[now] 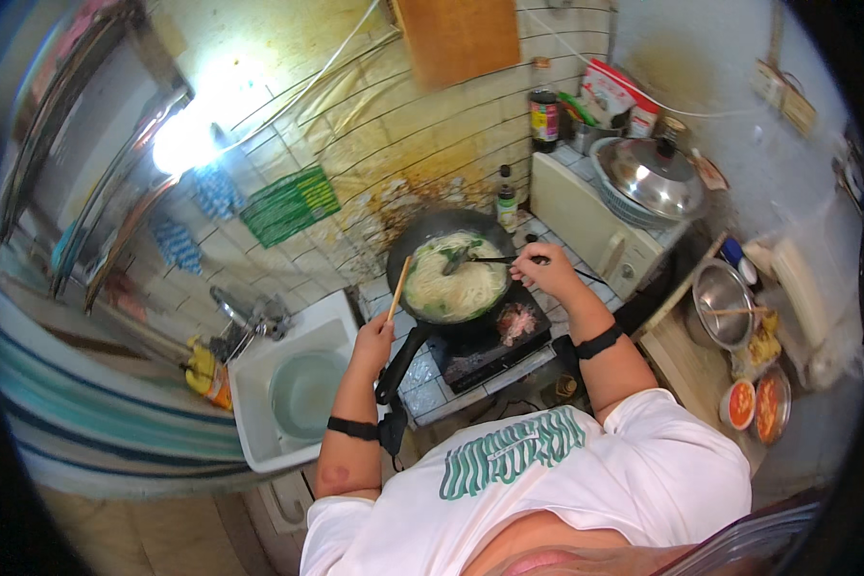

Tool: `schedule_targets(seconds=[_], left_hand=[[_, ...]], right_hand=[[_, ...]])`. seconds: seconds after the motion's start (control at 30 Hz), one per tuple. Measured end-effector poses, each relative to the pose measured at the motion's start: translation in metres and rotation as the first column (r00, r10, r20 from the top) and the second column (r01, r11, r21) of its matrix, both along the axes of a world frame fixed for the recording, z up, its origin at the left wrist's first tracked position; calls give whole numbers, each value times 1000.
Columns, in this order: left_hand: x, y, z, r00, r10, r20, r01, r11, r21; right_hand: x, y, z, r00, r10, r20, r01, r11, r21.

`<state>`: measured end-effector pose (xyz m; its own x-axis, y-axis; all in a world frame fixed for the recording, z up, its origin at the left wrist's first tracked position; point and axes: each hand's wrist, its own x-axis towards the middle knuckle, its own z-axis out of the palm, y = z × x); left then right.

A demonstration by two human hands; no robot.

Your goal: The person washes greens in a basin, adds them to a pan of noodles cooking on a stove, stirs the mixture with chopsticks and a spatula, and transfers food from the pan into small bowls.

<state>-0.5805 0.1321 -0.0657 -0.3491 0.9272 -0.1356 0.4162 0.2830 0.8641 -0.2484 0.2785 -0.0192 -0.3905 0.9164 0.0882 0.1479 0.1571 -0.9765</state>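
A black wok (396, 248) with steaming noodles (468, 288) and dark green leaves in pale broth sits on a black cooktop (468, 367). My right hand (540, 266) grips the black handle of a ladle or spatula (457, 261), whose head rests among the noodles and leaves. In my left hand (376, 335) are light wooden chopsticks (400, 288), pointing up beside the wok's left rim. The wok's long black handle (403, 363) reaches down toward me, just right of my left forearm. Reddish food scraps (517, 324) lie on the cooktop's right part.
At left is a white sink (245, 425) with a basin of water (306, 396). A sauce bottle (505, 201) stands behind the wok. A microwave-like appliance (576, 223) bears a lidded colander (648, 180). On the right counter are a steel bowl (721, 302) and bowls of red food (740, 405).
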Motion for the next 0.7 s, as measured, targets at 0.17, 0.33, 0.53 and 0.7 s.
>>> schedule_targets(seconds=[0.17,0.33,0.53,0.7], left_hand=[[1,-2,4,997,-41,71,41,999,-2],[1,0,7,990,-122,70,120,992,31],[17,4,-5,966,-234,107,222,969,107],[50,-2,25,943,-239,231,215,969,125]], right_hand=[[10,-14,-12,968,-114,-224,36,945,-326],[37,-33,-30,927,-271,-261,129,880,-457],[54,-66,-27,921,-378,94,383,834,-398],[75,-66,-38,825,-547,140,556,831,-28]])
